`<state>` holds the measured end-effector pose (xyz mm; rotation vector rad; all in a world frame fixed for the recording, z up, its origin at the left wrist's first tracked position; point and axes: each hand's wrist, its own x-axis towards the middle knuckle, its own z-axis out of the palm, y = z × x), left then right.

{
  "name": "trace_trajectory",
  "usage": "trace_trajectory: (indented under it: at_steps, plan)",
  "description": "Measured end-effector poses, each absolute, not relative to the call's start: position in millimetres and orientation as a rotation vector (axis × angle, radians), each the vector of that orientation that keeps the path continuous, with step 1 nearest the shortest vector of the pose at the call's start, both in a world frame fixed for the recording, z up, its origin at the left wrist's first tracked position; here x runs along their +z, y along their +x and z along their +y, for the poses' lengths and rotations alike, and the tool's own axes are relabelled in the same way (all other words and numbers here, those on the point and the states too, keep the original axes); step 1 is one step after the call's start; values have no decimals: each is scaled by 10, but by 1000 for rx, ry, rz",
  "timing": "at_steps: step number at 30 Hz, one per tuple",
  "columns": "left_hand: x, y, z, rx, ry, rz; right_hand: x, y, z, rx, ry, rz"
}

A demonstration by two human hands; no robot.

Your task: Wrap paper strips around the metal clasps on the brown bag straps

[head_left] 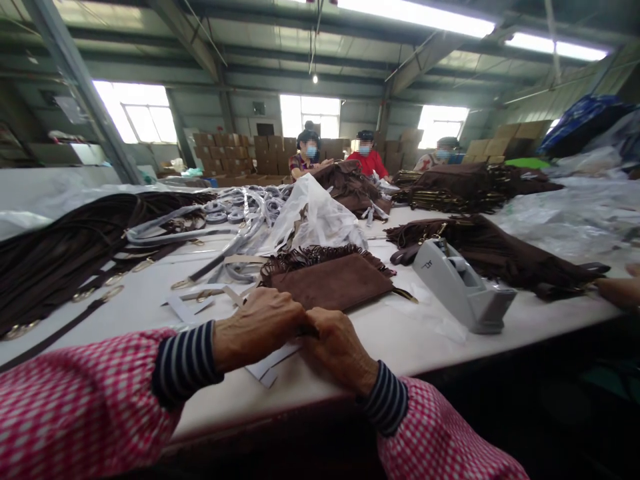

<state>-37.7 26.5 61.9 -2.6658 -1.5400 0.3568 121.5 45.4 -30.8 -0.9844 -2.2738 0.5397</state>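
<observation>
My left hand (265, 323) and my right hand (337, 347) meet over the near part of the table, their fingers curled against each other. Both are closed, and whatever lies between the fingertips is hidden. Just beyond them rests a flat brown pouch (330, 280) with a fringed far edge and a strap end at its right corner. White paper strips (265, 373) lie beneath and to the left of my hands. Farther left, a dark strap with a metal clasp (183, 283) lies among grey wrapped straps.
A grey tape dispenser (457, 287) stands on the right, before a pile of brown fringed pieces (490, 257). Dark straps (85, 240) heap up at left. Clear plastic (315, 213) lies behind the pouch. Several people sit across the white table (400, 360); another person's hand (623, 290) shows at far right.
</observation>
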Motion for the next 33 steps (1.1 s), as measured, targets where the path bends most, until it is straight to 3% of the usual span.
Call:
trace_trajectory:
  at_steps: [5,9,14,20,27,33]
  plan:
    - [741,-493,311,326,-2946,-1684,-368,1232,469,674,-949,-2126]
    - [801,-636,344,107,-3159,-1705,-395,1238,474,709,-923,-2090]
    - [708,-601,352,141,-3139,-1957,-396,1230,468,738,-918,-2060]
    - [581,-507,404,-61,-3198,-2137,-346,1243,459,857,-944,-1980]
    - [561,-649,488,-181,-3265,-2670,-387,1252,446,1045,-918,-1889]
    - [456,-676,538,-410,-3235,-2721,-418,1234,446,1057,-934,-1858]
